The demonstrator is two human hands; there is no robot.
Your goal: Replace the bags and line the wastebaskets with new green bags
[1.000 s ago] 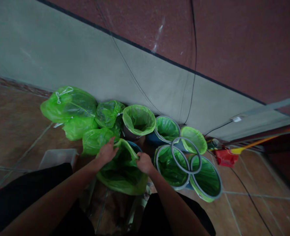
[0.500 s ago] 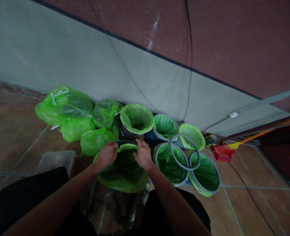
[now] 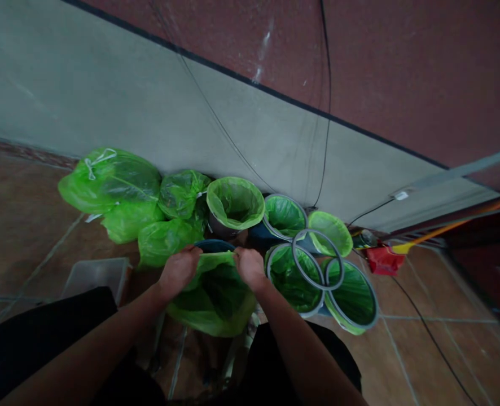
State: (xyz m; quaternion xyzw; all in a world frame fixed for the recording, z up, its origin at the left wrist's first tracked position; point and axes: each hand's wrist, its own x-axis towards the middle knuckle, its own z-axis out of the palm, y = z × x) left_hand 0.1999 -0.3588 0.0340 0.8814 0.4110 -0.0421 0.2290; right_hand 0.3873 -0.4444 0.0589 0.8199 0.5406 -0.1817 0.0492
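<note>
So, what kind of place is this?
Probably a utility corner of a building: tiled floor, a row of bins lined with green bags, tied full bags by the wall, and a red dustpan.

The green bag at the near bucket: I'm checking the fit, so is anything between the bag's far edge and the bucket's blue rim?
Nothing visible. Left hand and right hand pinch the green bag just short of the bare blue rim.

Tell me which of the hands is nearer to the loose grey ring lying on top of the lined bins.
Right. The right hand grips the green bag's rim just left of the grey ring; the left hand holds the rim's other side, farther from the ring.
</note>
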